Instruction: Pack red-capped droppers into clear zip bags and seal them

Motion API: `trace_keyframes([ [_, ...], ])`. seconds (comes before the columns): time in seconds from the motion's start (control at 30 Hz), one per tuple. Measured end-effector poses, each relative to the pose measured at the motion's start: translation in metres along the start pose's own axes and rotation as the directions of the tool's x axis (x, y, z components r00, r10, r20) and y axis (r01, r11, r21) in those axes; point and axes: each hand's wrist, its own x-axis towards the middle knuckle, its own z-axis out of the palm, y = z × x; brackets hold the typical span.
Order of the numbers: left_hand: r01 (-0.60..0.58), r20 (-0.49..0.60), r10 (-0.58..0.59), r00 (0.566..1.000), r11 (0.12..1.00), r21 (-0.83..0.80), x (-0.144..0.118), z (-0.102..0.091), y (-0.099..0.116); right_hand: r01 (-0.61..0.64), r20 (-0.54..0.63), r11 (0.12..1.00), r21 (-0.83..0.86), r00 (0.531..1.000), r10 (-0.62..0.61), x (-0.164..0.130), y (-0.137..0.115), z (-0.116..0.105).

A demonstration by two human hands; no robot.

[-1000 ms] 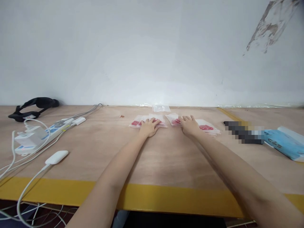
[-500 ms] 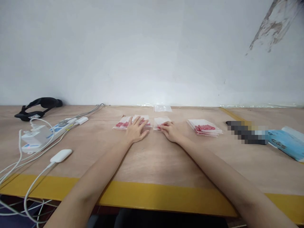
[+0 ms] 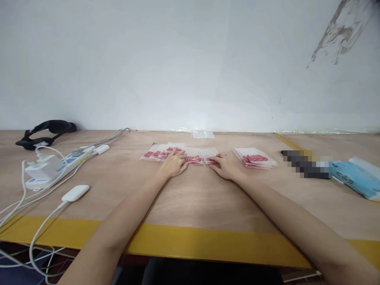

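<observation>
Several small clear bags with red pieces inside lie in a row (image 3: 166,152) on the wooden table (image 3: 192,198). My left hand (image 3: 174,164) rests flat with its fingertips on the bags near the row's middle. My right hand (image 3: 225,165) lies flat too, its fingertips touching the row's right end bag (image 3: 209,155). A separate stack of the same bags (image 3: 255,158) sits just right of my right hand, untouched. One empty clear bag (image 3: 202,134) lies by the wall.
A white power strip (image 3: 56,164) with plugs and cables lies at the left, and a white adapter (image 3: 75,192) nearer me. A black strap (image 3: 44,130) is at the far left. A blue packet (image 3: 353,178) lies right, and a yellow band (image 3: 208,245) marks the table's front edge.
Both hands slid left from the two stacks, spreading bags from them into a row. The right hand then shifted back right a little, its fingers on the row's end bag.
</observation>
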Motion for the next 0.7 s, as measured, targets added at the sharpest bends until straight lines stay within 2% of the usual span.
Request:
trace_keyframes([
  [0.1, 0.038, -0.048, -0.036, 0.998, 0.999, 0.038, -0.003, -0.003, 0.005, 0.099, -0.04, 0.994, 0.05, 0.994, -0.097, -0.016, 0.003, -0.006],
  [0.2, 0.056, -0.168, -0.05, 0.985, 0.998, 0.035, -0.004, -0.009, 0.017, 0.189, -0.061, 0.974, 0.123, 0.981, -0.182, -0.029, 0.001, -0.01],
  [0.3, -0.026, -0.251, 0.014, 0.968, 0.999, -0.046, 0.005, -0.014, 0.034, 0.213, -0.088, 0.964, 0.161, 0.976, -0.201, -0.037, -0.001, -0.01],
  [0.37, -0.131, -0.202, 0.106, 0.974, 0.985, -0.112, 0.016, -0.013, 0.043, 0.208, -0.108, 0.963, 0.174, 0.975, -0.192, -0.039, -0.002, -0.01],
  [0.43, -0.153, -0.09, 0.14, 0.986, 0.976, -0.157, 0.026, -0.008, 0.047, 0.197, -0.127, 0.964, 0.179, 0.976, -0.176, -0.04, -0.002, -0.01],
  [0.57, 0.022, 0.147, 0.009, 0.989, 0.977, -0.21, 0.03, 0.003, 0.037, 0.145, -0.174, 0.971, 0.19, 0.978, -0.112, -0.04, -0.001, -0.009],
  [0.63, 0.098, 0.183, -0.061, 0.981, 0.975, -0.201, 0.024, 0.005, 0.027, 0.138, -0.183, 0.969, 0.204, 0.978, -0.101, -0.038, 0.0, -0.006],
  [0.7, 0.121, 0.183, -0.086, 0.979, 0.974, -0.19, 0.015, 0.004, 0.019, 0.148, -0.183, 0.961, 0.232, 0.977, -0.107, -0.035, 0.0, -0.003],
])
